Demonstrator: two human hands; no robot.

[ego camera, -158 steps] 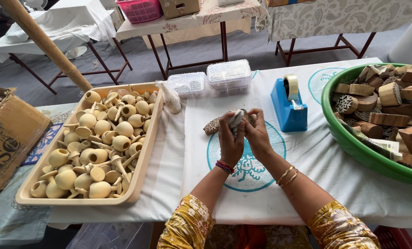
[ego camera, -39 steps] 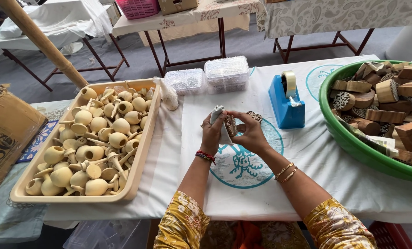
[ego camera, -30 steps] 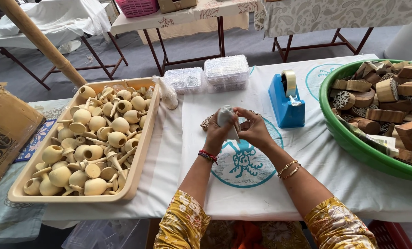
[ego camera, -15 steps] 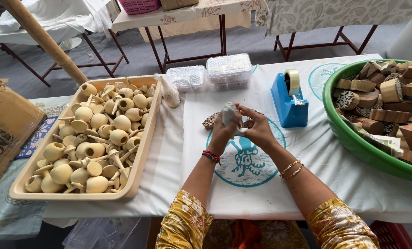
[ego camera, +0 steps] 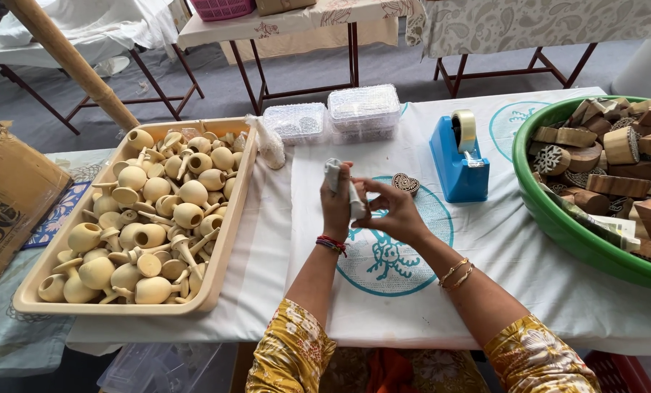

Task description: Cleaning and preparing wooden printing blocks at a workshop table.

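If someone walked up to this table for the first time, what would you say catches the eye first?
Probably the beige tray on the left, heaped with pale wooden knobs, and the green tub of carved wooden blocks on the right. Between them, the left hand and right hand hold a small whitish wrapped piece above the white cloth, near a blue tape dispenser.

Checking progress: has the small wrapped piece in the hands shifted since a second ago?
Yes. The wrapped piece has moved left, farther from the blue tape dispenser, held by both hands.
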